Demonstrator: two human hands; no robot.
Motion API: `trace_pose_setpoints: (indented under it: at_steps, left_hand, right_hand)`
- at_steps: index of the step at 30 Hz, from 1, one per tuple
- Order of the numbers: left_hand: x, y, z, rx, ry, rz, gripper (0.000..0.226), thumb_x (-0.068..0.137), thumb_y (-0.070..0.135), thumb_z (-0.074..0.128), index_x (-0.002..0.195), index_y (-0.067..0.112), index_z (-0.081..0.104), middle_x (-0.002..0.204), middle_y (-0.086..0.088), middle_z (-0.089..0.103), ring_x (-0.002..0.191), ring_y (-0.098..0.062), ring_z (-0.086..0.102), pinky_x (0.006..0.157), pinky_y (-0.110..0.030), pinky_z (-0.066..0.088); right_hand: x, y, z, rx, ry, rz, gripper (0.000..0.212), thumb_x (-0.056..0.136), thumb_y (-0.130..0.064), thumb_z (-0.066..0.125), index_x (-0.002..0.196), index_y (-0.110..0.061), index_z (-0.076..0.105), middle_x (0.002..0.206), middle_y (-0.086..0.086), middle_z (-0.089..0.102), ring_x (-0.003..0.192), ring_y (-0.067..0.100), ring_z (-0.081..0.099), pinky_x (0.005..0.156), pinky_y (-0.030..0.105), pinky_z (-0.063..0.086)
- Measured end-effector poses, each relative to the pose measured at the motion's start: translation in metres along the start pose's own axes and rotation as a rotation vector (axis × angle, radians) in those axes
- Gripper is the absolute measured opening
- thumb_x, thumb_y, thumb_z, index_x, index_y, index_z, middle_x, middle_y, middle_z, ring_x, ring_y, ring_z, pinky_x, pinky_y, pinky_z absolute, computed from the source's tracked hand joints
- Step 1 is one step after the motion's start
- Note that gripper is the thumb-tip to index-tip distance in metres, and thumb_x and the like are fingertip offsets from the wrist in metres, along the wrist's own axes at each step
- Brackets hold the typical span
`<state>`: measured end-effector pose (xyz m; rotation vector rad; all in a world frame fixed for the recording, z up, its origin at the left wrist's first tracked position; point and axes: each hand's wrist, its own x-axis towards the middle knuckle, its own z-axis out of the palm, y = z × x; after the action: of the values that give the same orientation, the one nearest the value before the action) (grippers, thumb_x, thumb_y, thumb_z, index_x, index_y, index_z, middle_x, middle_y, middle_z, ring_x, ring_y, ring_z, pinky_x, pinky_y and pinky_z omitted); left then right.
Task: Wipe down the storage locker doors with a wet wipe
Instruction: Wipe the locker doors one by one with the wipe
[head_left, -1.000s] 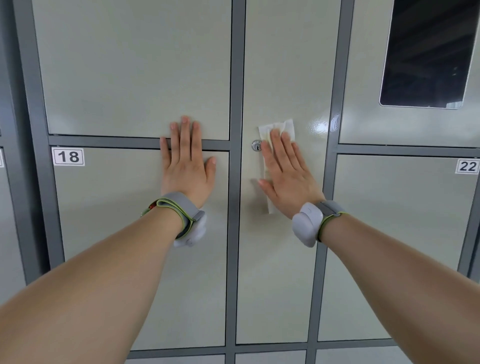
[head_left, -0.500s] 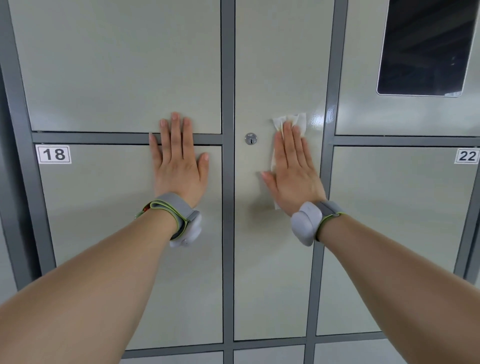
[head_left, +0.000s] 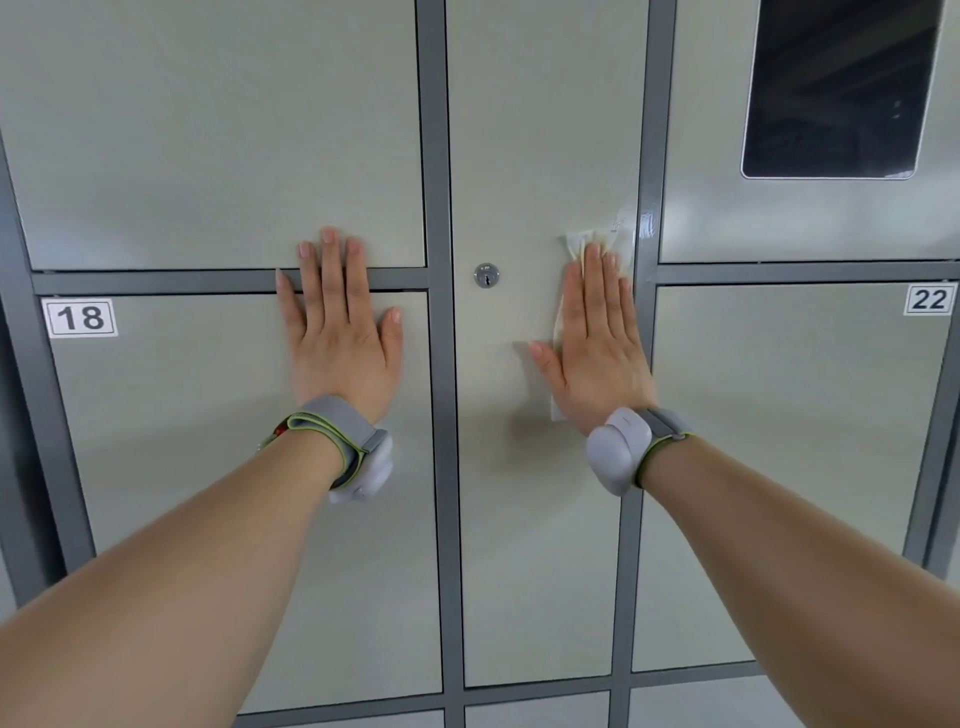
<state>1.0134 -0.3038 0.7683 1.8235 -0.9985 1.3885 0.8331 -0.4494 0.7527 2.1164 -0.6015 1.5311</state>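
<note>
Two bare hands lie flat against a bank of pale, smooth locker doors set in a darker grey metal frame (head_left: 434, 156). The right hand (head_left: 597, 343) is fully open, fingers straight and close together and thumb stretched sideways. It presses a white wet wipe (head_left: 586, 242) against the tall, narrow middle door (head_left: 540, 545).

The wipe is thin and crumpled. Its creased top edge pokes out above the fingertips, a strip shows along the forefinger side, and a corner peeks out below the heel of the palm. It sits on the right part of that door, just beside the frame's upright bar. It is level with the round metal keyhole lock (head_left: 487, 275), which lies apart to its left. A glossy wet streak shines on the door and bar just above the wipe.

The left hand (head_left: 340, 332) is also open and holds nothing. Its palm rests on the door marked by a square white label 18 (head_left: 79, 317), and its fingertips cross the horizontal bar onto the door above.

Each wrist carries a grey fabric band edged in green, with a smooth, rounded pale pod (head_left: 618, 449). A label 22 (head_left: 930, 299) marks the door at the right. Above it sits a dark, glossy screen (head_left: 836, 88), rectangular with rounded corners.
</note>
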Motion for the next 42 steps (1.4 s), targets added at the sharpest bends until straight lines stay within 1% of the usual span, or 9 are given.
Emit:
trace_pose_setpoints:
  at_steps: [7,9,12,16,23,30,35,39,42]
  left_hand:
    - [-0.001,0.0,-0.001,0.003,-0.005,-0.005,0.067,0.094,0.038,0.021,0.149,0.002,0.008,0.157,-0.017,0.009,0.145,-0.035,0.005,0.114,-0.037,-0.015]
    - [0.001,0.0,-0.001,0.005,-0.006,-0.005,0.067,0.094,0.038,0.021,0.149,0.001,0.009,0.157,-0.017,0.009,0.145,-0.035,0.005,0.113,-0.037,-0.016]
    - [0.001,-0.001,0.0,0.012,0.003,-0.011,0.067,0.094,0.037,0.022,0.149,0.0,0.01,0.157,-0.017,0.01,0.144,-0.035,0.007,0.113,-0.036,-0.016]
    - [-0.001,0.0,0.001,0.003,0.011,-0.009,0.067,0.094,0.037,0.022,0.149,0.0,0.011,0.156,-0.018,0.011,0.144,-0.035,0.007,0.114,-0.037,-0.015]
    - [-0.002,0.0,0.0,0.001,-0.012,-0.011,0.067,0.094,0.038,0.021,0.149,0.001,0.01,0.157,-0.017,0.009,0.145,-0.034,0.005,0.114,-0.039,-0.014]
    - [-0.002,0.0,0.0,-0.012,-0.007,-0.01,0.067,0.095,0.038,0.02,0.149,0.001,0.009,0.157,-0.017,0.008,0.145,-0.033,0.004,0.114,-0.036,-0.017]
    - [-0.003,0.0,-0.001,-0.012,-0.018,-0.017,0.067,0.094,0.039,0.019,0.149,0.001,0.009,0.157,-0.017,0.008,0.145,-0.034,0.004,0.114,-0.037,-0.015]
    - [-0.002,0.0,-0.002,-0.012,-0.037,-0.02,0.068,0.094,0.04,0.017,0.149,0.002,0.008,0.157,-0.016,0.006,0.145,-0.034,0.002,0.114,-0.039,-0.014]
    - [-0.002,0.0,-0.002,-0.006,-0.059,-0.022,0.069,0.094,0.042,0.015,0.15,0.002,0.005,0.158,-0.016,0.004,0.145,-0.034,0.0,0.115,-0.042,-0.013]
  right_hand:
    - [-0.037,0.014,0.003,-0.064,-0.081,-0.137,0.078,0.096,-0.056,0.021,0.146,0.004,0.02,0.154,0.021,0.014,0.145,0.03,0.008,0.118,0.043,0.009]
    - [-0.032,0.014,0.002,-0.055,-0.056,-0.109,0.078,0.097,-0.057,0.017,0.145,0.005,0.021,0.154,0.022,0.015,0.144,0.031,0.01,0.119,0.041,0.007]
    - [-0.006,0.012,-0.002,0.002,0.006,0.025,0.083,0.095,-0.059,0.011,0.145,0.006,0.02,0.153,0.024,0.015,0.143,0.035,0.01,0.119,0.039,0.003]
    - [0.022,0.012,-0.007,0.016,0.042,0.105,0.086,0.094,-0.062,0.007,0.145,0.007,0.017,0.153,0.026,0.014,0.143,0.038,0.011,0.118,0.042,0.005]
    - [-0.029,0.014,-0.001,0.001,-0.047,0.022,0.081,0.096,-0.059,0.016,0.147,0.004,0.017,0.154,0.025,0.01,0.143,0.037,0.004,0.118,0.042,0.001]
    - [0.023,0.012,-0.007,0.008,0.007,0.114,0.083,0.093,-0.062,0.008,0.148,-0.001,0.017,0.153,0.028,0.01,0.143,0.04,0.006,0.117,0.037,-0.006]
    - [0.001,0.007,-0.001,-0.004,0.015,0.083,0.078,0.095,-0.058,0.018,0.147,-0.001,0.021,0.152,0.029,0.014,0.142,0.042,0.01,0.117,0.04,-0.003]
    - [-0.031,0.009,0.001,-0.017,-0.062,0.045,0.074,0.096,-0.056,0.017,0.148,-0.003,0.018,0.154,0.026,0.01,0.142,0.04,0.004,0.117,0.045,0.002]
    - [-0.04,0.011,-0.003,-0.007,-0.093,0.04,0.074,0.096,-0.057,0.014,0.149,-0.006,0.017,0.155,0.023,0.009,0.143,0.039,0.001,0.117,0.044,0.002]
